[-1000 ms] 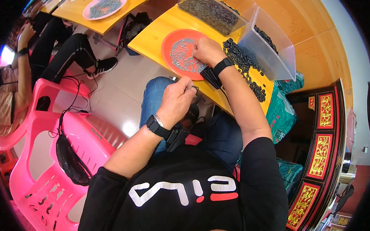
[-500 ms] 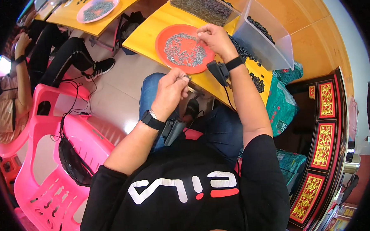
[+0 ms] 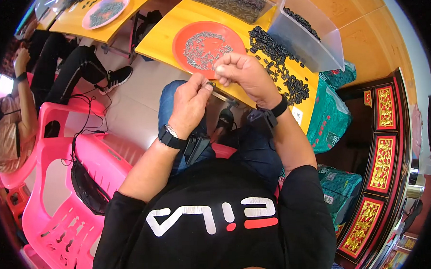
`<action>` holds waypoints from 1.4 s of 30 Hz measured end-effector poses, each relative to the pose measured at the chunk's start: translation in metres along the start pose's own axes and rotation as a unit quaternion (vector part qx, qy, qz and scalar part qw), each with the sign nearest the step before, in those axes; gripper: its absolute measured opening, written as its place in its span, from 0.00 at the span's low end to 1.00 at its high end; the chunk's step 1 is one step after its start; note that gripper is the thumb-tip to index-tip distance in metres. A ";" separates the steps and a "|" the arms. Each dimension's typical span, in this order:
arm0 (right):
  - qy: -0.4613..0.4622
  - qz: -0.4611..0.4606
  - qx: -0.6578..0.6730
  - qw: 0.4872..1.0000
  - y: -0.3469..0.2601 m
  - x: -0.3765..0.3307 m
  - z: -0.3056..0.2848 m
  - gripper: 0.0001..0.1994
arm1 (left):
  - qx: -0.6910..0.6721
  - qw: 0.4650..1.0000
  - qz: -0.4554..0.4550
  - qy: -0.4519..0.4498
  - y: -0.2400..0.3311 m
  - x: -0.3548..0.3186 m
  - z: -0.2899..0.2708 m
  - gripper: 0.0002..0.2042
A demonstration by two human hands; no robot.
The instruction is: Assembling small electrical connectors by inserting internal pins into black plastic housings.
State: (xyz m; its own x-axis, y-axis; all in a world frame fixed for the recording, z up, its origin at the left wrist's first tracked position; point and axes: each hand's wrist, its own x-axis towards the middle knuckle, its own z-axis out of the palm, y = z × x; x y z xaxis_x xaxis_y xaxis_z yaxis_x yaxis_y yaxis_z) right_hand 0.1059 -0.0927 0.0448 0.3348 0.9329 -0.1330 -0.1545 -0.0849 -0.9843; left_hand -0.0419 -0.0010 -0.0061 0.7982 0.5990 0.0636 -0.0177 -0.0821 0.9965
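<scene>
My left hand (image 3: 191,104) is closed in a pinch in front of the yellow table. A small dark ring-like part (image 3: 212,84) shows at its thumb and fingertips. Close by on the right, my right hand (image 3: 246,78) has its thumb and fingers pressed together; whatever they hold is too small to make out. Behind both hands a red round plate (image 3: 180,44) lies on the yellow table (image 3: 154,42), holding many small grey metal pins (image 3: 197,52). A pile of small black ring-like parts (image 3: 274,48) is spread on the tabletop, right of the plate.
Two clear plastic bins (image 3: 312,48) (image 3: 229,4) of dark parts stand along the table's far side. Green bags (image 3: 328,122) sit beside the table at right. A pink plastic chair (image 3: 49,190) is on my left. Another person (image 3: 26,90) sits at far left near a second table (image 3: 100,33).
My right hand has moved from over the plate back toward my left hand. The left hand has shifted slightly up and left, and the view has tilted a little.
</scene>
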 end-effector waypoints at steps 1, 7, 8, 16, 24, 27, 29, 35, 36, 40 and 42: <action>-0.006 0.004 0.002 1.000 0.002 -0.002 0.003 0.05 | 0.001 1.000 -0.001 -0.001 0.000 0.000 0.000 0.06; -0.009 0.001 0.014 1.000 0.015 -0.002 0.002 0.07 | -0.019 1.000 -0.001 -0.003 0.002 0.000 0.000 0.06; -0.009 0.000 0.014 1.000 0.015 -0.002 0.003 0.07 | -0.027 1.000 0.000 -0.004 -0.001 0.000 0.000 0.06; 0.019 0.009 -0.039 0.999 0.015 -0.006 0.004 0.06 | -0.031 1.000 -0.001 0.000 0.006 -0.001 0.000 0.06; 0.019 -0.018 -0.069 0.997 0.013 -0.008 0.009 0.05 | 0.038 0.998 0.038 -0.015 0.005 -0.002 0.000 0.06; 0.014 -0.019 -0.077 0.997 0.011 -0.009 0.010 0.05 | 0.039 0.998 0.049 -0.012 0.003 -0.002 0.000 0.05; 0.010 -0.019 -0.088 0.996 0.012 -0.010 0.008 0.04 | 0.061 0.997 0.044 -0.018 0.006 -0.002 0.000 0.05; 0.004 -0.020 -0.128 0.992 0.012 -0.012 0.007 0.05 | 0.099 0.993 0.055 -0.014 0.005 -0.003 0.001 0.05; 0.005 -0.022 -0.129 0.991 0.013 -0.012 0.006 0.05 | 0.101 0.993 0.053 -0.017 0.006 -0.003 0.001 0.05; 0.017 -0.028 -0.140 0.990 0.016 -0.011 0.004 0.05 | 0.098 0.993 0.056 -0.016 0.003 -0.002 0.001 0.05; 0.017 -0.031 -0.143 0.989 0.013 -0.011 0.003 0.05 | 0.118 0.990 0.073 -0.020 0.003 -0.002 0.000 0.07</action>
State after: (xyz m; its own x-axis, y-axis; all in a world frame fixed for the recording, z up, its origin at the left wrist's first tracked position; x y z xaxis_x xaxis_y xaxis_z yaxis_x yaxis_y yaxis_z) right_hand 0.0974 -0.1025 0.0339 0.3670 0.9276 -0.0701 0.1350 -0.1276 -0.9826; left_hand -0.0433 -0.0028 -0.0030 0.8207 0.5357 0.1987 0.0032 -0.3520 0.9360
